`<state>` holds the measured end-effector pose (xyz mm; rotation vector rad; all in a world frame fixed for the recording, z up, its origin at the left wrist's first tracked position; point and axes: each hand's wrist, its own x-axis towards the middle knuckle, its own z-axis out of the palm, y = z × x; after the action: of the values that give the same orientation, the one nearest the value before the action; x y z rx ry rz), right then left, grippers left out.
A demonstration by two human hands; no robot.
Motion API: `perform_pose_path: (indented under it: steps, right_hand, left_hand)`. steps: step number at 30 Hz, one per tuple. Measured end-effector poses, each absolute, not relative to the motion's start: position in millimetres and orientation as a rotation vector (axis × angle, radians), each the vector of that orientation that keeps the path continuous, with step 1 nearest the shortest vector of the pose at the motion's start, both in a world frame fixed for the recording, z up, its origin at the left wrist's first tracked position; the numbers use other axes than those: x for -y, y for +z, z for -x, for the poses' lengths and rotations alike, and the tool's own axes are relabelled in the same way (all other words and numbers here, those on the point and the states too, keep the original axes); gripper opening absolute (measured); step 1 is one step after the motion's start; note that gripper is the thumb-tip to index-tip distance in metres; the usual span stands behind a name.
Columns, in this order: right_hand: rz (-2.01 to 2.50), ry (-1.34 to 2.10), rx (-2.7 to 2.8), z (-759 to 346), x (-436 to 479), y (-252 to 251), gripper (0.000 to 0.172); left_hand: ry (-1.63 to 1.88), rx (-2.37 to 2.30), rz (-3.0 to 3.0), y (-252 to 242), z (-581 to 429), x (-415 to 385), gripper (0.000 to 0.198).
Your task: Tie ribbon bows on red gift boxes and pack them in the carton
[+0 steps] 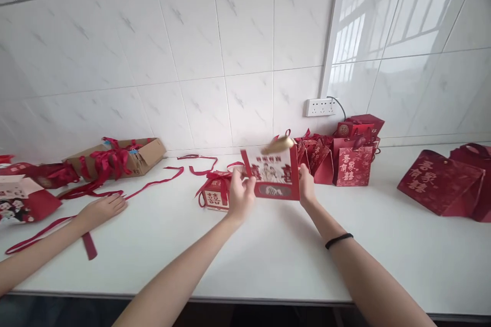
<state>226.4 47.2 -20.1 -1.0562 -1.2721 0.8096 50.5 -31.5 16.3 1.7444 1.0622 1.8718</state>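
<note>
Both my hands hold up a red gift box [273, 176] with a picture panel and a small window, just above the white table [268, 260]. My left hand [241, 191] grips its left edge, fingers closed. My right hand [307, 184] grips its right edge. A blurred gold piece [276, 144] shows at the box's top. A finished small red box with a ribbon bow [215, 190] stands just left of my left hand.
Another person's hand [102, 208] rests flat at the left, next to loose red ribbons [153, 184]. A cardboard box of ribbons [118, 158] stands at the back left. Red gift bags [353, 161] stand at the back; more bags [445, 181] lie at the right. A wall socket [320, 107] hangs behind.
</note>
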Motion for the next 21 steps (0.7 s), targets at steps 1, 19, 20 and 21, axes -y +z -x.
perform_pose_path:
  steps: [1,19,20,21]
  right_hand:
    - [1.053,0.816,1.247,-234,-51,-16,0.075]
    - [0.983,0.930,1.443,-215,-16,12,0.051]
    - [1.010,0.817,1.481,-212,-13,12,0.042]
    - [1.025,0.686,1.534,-208,-11,11,0.034]
  left_hand:
    - [1.770,-1.085,-1.791,-1,-51,29,0.022]
    - [1.475,-0.918,-1.738,-30,-37,30,0.044]
    - [1.449,-0.869,-1.743,-27,-37,33,0.052]
    - [1.433,-0.864,-1.755,-24,-37,35,0.058]
